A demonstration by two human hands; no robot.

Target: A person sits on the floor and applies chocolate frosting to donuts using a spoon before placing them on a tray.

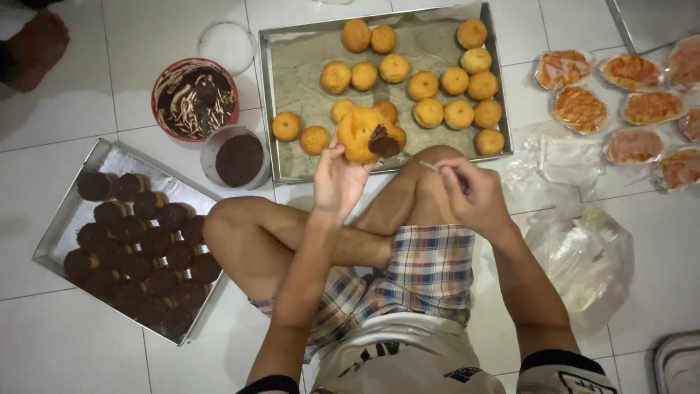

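Note:
My left hand (337,181) holds up a golden round bun (359,133) with a dab of dark chocolate (382,142) on its right side. My right hand (472,193) pinches a thin pale stick (430,166) whose tip points toward the bun. I sit cross-legged on white floor tiles, knees under both hands. Just beyond the bun lies a metal tray (292,162) lined with paper, holding several plain golden buns (455,80).
A red tub of chocolate spread (194,99) and a clear bowl of dark crumbs (239,159) stand left of the tray, a clear lid (227,45) behind. Chocolate-coated buns fill a tray (51,241) at left. Wrapped orange-topped breads (580,109) and plastic bags (583,255) lie right.

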